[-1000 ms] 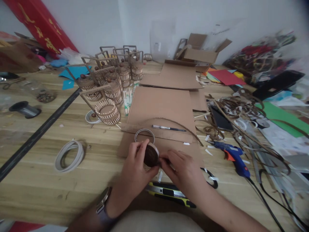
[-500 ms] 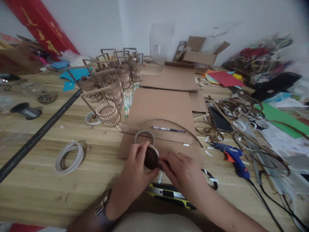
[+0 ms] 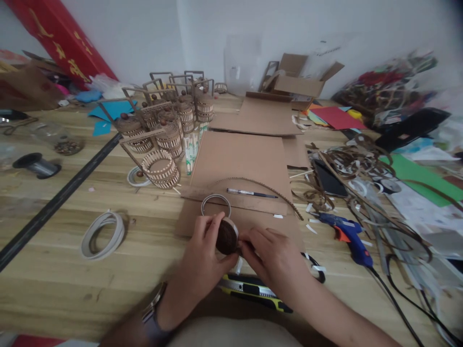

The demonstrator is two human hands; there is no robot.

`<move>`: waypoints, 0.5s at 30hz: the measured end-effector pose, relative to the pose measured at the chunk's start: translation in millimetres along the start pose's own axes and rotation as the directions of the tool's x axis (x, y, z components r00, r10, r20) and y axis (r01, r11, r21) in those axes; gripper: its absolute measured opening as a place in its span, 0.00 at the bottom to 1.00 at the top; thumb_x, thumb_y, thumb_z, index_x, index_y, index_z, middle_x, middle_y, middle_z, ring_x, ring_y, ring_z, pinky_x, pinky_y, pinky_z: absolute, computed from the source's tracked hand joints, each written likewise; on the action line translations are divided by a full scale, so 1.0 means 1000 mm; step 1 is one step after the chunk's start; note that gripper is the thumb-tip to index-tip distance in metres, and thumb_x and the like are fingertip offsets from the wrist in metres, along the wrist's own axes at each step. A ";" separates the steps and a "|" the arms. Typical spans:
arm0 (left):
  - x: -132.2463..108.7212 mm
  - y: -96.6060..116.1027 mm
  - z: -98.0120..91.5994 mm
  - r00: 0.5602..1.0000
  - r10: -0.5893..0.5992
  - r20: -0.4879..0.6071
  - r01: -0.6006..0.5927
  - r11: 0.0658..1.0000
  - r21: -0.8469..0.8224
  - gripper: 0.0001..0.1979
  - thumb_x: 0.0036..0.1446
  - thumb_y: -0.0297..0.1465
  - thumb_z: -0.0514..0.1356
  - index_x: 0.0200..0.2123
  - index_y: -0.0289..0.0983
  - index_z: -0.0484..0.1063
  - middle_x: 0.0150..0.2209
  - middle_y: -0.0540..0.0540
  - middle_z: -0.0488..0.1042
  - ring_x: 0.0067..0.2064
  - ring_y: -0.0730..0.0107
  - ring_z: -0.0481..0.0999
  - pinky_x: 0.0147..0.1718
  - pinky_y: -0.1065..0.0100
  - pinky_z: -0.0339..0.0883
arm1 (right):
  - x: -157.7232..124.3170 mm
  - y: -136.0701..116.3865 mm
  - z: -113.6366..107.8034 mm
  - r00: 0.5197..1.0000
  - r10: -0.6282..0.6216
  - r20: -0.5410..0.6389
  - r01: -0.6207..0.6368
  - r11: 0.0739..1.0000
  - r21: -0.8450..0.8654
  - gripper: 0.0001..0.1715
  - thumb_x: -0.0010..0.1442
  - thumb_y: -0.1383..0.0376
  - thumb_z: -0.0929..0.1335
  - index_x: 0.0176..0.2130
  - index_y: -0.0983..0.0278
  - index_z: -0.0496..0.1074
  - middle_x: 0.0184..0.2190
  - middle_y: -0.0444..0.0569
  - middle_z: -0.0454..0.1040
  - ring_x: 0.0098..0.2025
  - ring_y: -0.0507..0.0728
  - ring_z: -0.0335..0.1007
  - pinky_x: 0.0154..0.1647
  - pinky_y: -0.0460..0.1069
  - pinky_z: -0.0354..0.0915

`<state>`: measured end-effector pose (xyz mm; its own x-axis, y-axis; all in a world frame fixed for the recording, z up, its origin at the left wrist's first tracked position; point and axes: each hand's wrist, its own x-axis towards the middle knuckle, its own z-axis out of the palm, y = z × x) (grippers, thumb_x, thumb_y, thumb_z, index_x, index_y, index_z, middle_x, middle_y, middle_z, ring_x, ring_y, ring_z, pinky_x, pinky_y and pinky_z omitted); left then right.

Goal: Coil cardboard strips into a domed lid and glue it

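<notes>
My left hand [image 3: 207, 246] is closed around a small round dark-brown piece with a pale rim [image 3: 226, 237], held above the cardboard. At its right edge, the thumb and fingers of my right hand [image 3: 269, 250] are pinched together; what lies between them is hidden. Just beyond my left fingertips lies a pale ring [image 3: 216, 196]. A pen [image 3: 252, 193] rests on the cardboard sheet [image 3: 240, 154], beside a curved brown strip [image 3: 278, 193]. Below my hands is a yellow-and-black utility knife [image 3: 253, 291], partly covered by my right forearm.
Small slatted baskets with tall handles [image 3: 161, 168] stand at back left. A white tape coil [image 3: 103, 235] and a wire spool [image 3: 37, 165] lie left. On the right are a blue glue gun [image 3: 343, 233], its cord, a phone [image 3: 330, 177] and tangled brown strips [image 3: 358, 159].
The round brown piece is tilted slightly differently in my left hand. Both hands keep nearly the same place and grip; the whole view has shifted a little.
</notes>
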<state>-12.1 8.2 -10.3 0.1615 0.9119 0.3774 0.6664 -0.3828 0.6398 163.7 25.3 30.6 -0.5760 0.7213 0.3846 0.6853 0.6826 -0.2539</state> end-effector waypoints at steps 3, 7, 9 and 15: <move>0.000 0.000 0.000 1.000 -0.008 -0.006 0.008 1.000 -0.006 0.35 0.48 0.22 0.62 0.60 0.37 0.58 0.46 0.42 0.65 0.47 0.58 0.72 0.47 0.58 0.72 | 0.001 0.000 0.000 1.000 0.000 -0.004 0.000 1.000 -0.002 0.11 0.66 0.71 0.62 0.34 0.65 0.72 0.24 0.46 0.76 0.24 0.52 0.70 0.26 0.47 0.61; 0.000 -0.002 0.003 0.999 -0.043 -0.005 0.043 0.999 -0.023 0.34 0.48 0.24 0.63 0.59 0.38 0.59 0.46 0.43 0.64 0.47 0.59 0.72 0.47 0.58 0.72 | 0.001 0.000 0.000 1.000 0.015 0.001 -0.015 1.000 0.006 0.10 0.66 0.72 0.63 0.35 0.65 0.72 0.25 0.46 0.76 0.25 0.53 0.70 0.26 0.47 0.61; 0.000 -0.005 0.004 0.998 -0.068 0.007 0.068 0.997 -0.032 0.34 0.48 0.24 0.63 0.59 0.38 0.59 0.46 0.43 0.64 0.47 0.59 0.72 0.47 0.58 0.72 | 0.001 0.000 0.000 1.000 0.020 0.004 -0.021 0.999 0.024 0.11 0.66 0.71 0.62 0.36 0.65 0.73 0.26 0.46 0.77 0.26 0.53 0.71 0.27 0.47 0.62; 0.000 -0.008 0.005 0.997 -0.079 0.004 0.079 0.996 -0.044 0.34 0.47 0.24 0.64 0.59 0.39 0.60 0.46 0.43 0.64 0.47 0.59 0.72 0.46 0.58 0.72 | 0.000 0.001 0.001 1.000 0.016 -0.020 -0.015 1.000 0.014 0.13 0.68 0.70 0.61 0.35 0.64 0.73 0.25 0.46 0.77 0.25 0.53 0.71 0.27 0.47 0.60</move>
<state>-14.1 12.0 -19.0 0.1113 0.9399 0.3228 0.6444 -0.3155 0.6965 163.7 25.8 29.8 -0.5559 0.7295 0.3985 0.6879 0.6729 -0.2722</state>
